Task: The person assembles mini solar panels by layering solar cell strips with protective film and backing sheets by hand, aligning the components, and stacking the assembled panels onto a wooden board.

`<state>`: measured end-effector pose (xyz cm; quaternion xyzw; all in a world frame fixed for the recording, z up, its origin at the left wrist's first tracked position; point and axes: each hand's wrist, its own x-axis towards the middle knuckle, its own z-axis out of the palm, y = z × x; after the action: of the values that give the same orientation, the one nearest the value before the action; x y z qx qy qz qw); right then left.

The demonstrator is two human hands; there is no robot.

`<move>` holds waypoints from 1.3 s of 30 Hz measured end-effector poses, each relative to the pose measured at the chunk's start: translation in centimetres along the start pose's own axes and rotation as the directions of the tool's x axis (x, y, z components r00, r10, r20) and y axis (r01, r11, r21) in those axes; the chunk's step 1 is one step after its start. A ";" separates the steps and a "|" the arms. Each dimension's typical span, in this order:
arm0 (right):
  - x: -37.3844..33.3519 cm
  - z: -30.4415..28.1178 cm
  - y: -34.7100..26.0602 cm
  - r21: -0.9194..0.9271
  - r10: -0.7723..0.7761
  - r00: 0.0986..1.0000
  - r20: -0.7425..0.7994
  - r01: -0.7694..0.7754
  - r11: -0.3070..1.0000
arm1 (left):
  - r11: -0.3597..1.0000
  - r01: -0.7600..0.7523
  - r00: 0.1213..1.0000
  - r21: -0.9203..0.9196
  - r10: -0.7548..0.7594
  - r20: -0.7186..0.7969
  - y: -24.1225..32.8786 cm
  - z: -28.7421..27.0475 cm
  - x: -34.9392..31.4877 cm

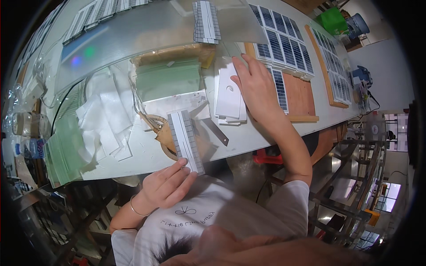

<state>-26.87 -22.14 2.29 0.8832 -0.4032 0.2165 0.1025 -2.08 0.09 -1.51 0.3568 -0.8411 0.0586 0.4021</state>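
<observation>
My left hand (166, 184) pinches the near end of a long strip (184, 137) between thumb and fingers. The strip has grey gridded edges and a white band down its middle; it slants up over the table edge. My right hand (259, 88) reaches across to a small stack of narrow white plates, with thumb and fingers at the far right edge of the top white plate (230, 95). This plate has a small round hole. Part of its right edge is hidden under my hand. A flat metal strip (216, 131) with a hole at its end lies between both hands.
A stack of greenish sheets (168, 77) stands at the middle. White sheets (106, 115) and green sheets (66, 150) lie left. A raised translucent panel (146, 37) bears more gridded strips (206, 22). Dark solar panels (284, 40) sit on a wooden tray (299, 95) at right.
</observation>
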 end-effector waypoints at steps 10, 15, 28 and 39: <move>0.7 -5.1 -0.2 0.708 0.257 0.957 -0.138 -0.086 0.700 | 0.999 0.017 1.000 -0.046 -0.018 -0.017 -0.4 -0.2 0.0; 0.6 -6.9 -5.9 0.892 0.059 0.993 0.107 -0.122 0.435 | 0.988 -0.025 0.980 0.151 0.054 -0.191 -0.9 -0.9 -0.7; -0.9 -1.0 -9.3 0.835 -0.149 0.989 0.021 0.064 0.546 | 0.999 -0.026 0.999 0.025 0.025 0.046 0.3 -1.8 0.9; -0.6 0.1 -9.8 0.787 -0.153 0.980 -0.128 0.195 0.585 | 0.999 0.005 0.997 0.045 -0.009 0.082 0.6 -1.6 0.6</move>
<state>-19.79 -15.41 1.88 0.8660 -0.1737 0.3825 -0.2712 -1.71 0.83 0.12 0.3708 -0.8542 0.0614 0.3593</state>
